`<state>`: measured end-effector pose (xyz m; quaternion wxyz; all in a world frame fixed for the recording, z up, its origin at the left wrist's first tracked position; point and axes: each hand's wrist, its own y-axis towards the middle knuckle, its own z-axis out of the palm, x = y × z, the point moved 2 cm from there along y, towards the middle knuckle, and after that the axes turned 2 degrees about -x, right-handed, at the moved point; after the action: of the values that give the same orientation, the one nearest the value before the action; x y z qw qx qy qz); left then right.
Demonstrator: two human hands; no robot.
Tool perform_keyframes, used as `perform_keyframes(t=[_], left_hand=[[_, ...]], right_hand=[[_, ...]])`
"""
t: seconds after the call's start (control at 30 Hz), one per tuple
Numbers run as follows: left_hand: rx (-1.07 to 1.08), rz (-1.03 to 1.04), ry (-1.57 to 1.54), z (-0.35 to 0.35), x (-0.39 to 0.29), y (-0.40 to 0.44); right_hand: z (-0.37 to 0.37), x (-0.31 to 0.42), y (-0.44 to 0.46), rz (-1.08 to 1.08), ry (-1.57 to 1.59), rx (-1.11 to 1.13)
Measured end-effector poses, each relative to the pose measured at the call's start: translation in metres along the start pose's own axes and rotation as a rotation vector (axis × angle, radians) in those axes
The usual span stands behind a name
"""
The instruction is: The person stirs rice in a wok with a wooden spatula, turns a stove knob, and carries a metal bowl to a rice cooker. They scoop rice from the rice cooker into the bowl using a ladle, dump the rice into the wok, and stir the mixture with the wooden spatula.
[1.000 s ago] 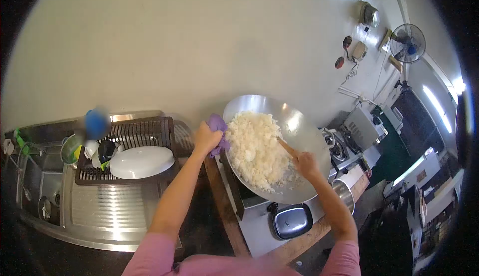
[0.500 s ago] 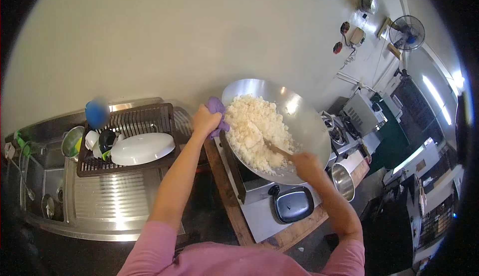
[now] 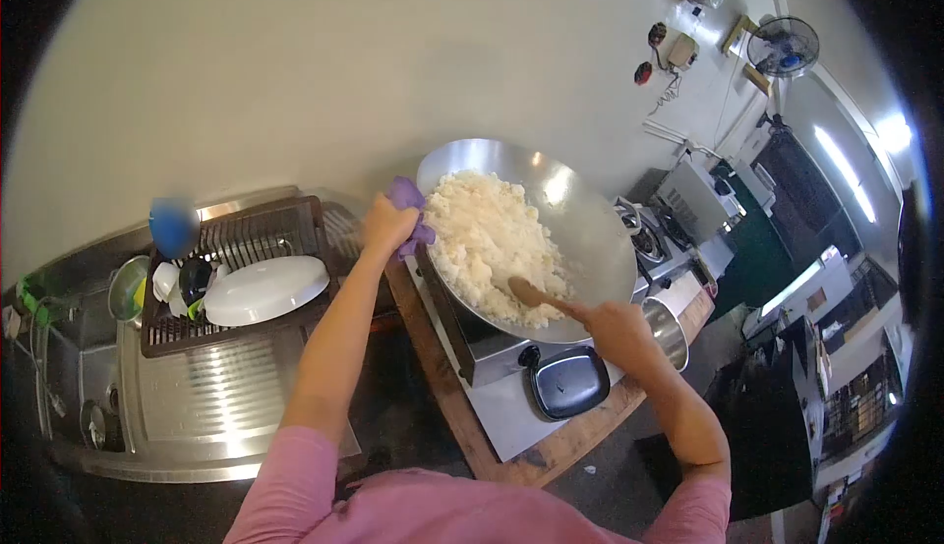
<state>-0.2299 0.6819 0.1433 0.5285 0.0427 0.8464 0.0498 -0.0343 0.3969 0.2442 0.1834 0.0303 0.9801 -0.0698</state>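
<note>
My right hand (image 3: 621, 336) grips the wooden spoon (image 3: 539, 295), its long axis slanting from my fingers up-left, bowl end over the rice (image 3: 492, 239) in the wok (image 3: 590, 234). Beyond, my left hand (image 3: 390, 222) clutches a purple cloth (image 3: 407, 200) at the rim.

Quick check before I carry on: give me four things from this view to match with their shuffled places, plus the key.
1. crumpled purple cloth
2. brown wooden spoon
3. oval white dish
4. black rectangular tray

A. on the dark brown slatted rack
B. in the right hand, at the white rice
C. on the light grey surface
D. in the left hand, at the silver metal wok's rim

Pairs: 1-D; 2-B; 3-A; 4-C
</note>
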Motion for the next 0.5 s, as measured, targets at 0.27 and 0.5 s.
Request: perform_keyframes(t=[0.27,0.5], left_hand=[[-0.002,0.082,-0.060,0.001,0.010,0.007],[0.024,0.026,-0.013,0.005,0.013,0.009]], right_hand=[[0.034,0.033,0.036,0.006,-0.036,-0.099],[-0.017,0.037,0.005,0.096,0.116,-0.153]])
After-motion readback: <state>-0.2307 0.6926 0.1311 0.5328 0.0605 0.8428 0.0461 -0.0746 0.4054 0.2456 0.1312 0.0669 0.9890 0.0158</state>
